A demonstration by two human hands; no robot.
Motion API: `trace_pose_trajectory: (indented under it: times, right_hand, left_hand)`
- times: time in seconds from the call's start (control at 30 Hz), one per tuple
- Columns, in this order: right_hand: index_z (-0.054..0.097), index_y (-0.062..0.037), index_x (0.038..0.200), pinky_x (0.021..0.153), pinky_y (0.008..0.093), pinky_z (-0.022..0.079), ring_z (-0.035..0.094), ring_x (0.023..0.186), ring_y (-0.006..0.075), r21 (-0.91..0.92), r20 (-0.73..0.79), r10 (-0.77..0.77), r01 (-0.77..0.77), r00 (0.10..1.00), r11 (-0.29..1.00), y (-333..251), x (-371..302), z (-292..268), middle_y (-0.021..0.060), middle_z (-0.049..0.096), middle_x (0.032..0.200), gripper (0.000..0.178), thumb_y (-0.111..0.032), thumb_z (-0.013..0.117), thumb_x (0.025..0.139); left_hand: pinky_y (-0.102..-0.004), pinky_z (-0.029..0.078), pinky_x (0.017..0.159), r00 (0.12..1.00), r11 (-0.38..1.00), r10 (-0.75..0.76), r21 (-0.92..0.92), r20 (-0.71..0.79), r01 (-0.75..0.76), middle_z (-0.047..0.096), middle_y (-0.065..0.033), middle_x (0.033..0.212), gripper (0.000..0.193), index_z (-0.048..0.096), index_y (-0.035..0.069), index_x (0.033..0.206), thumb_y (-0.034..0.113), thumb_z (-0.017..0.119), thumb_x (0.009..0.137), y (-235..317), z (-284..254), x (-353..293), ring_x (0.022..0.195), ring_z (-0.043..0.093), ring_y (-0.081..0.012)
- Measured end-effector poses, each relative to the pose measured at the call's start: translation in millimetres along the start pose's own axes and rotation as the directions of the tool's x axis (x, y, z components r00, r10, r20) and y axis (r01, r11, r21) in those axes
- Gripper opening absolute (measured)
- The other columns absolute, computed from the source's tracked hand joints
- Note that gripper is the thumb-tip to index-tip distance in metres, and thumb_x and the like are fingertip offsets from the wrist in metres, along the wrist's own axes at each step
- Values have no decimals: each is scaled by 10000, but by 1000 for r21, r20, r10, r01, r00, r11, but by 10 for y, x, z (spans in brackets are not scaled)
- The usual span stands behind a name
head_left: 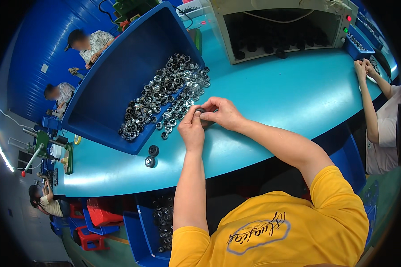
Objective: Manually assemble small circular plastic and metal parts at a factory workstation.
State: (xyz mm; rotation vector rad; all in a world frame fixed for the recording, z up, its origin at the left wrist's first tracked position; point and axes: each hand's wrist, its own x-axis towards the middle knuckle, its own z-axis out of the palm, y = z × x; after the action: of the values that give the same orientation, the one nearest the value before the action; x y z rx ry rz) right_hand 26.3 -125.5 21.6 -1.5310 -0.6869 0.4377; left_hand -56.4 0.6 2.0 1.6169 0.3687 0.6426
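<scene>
Both my hands meet over the table, gripping a small black toy-like wheel (200, 110) between the fingertips. My left hand (191, 131) closes on it from the left, thumb and fingers pressed together. From the right, my right hand (226, 115) pinches the same wheel; part of it is hidden behind the fingers. Just beyond and left of my hands lies a heap of small shiny silver-and-black wheel hubs (158, 93), spilling from a tilted blue bin (100, 95) onto the tabletop. Two black wheels, one a silver-faced wheel (150, 161), stand near the bin's lower corner.
The turquoise table (289, 93) curves across the view. A metal box (229, 35) with dark round parts inside stands at the far side. Below the table edge, a blue crate (142, 222) holds more wheels. A co-worker's hands (363, 69) are at the right; a green hand press (40, 147) stands left.
</scene>
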Motion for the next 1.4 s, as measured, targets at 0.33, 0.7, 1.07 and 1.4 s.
trace_pose_trajectory:
  times: [0.33,0.7,1.07,1.4]
  right_hand:
    - [624,-18,1046,692,254,553,631,790,100,285,100,126,-150,987,947,121,112,-160,37,648,889,236,-123,759,883]
    - [633,-41,959,620,254,534,604,765,94,-127,-120,-103,88,987,988,163,78,-116,24,607,846,252,-144,809,810]
    - [656,-44,966,651,266,537,624,823,114,-33,-51,63,-65,997,997,165,150,-170,37,642,847,166,-129,744,853]
    - [640,-36,1134,802,285,556,631,878,115,305,159,192,-233,968,924,-8,97,-257,47,666,1003,219,-153,681,954]
  left_hand:
    - [-248,564,744,970,1000,16,1,241,-16,675,-61,1127,549,462,20,1460,-36,611,934,51,40,-41,925,667,-124]
    - [-330,566,797,886,664,369,587,281,-463,713,-158,1109,481,548,20,1377,-28,639,907,160,114,-124,954,710,-218]
    - [-308,545,901,955,968,157,154,250,-199,701,-84,1151,455,592,56,1342,-64,639,905,158,108,-102,1035,677,-163]
    - [-223,523,605,981,994,-12,-106,195,33,677,-20,957,290,644,84,1286,109,595,1001,50,-3,0,755,606,-82]
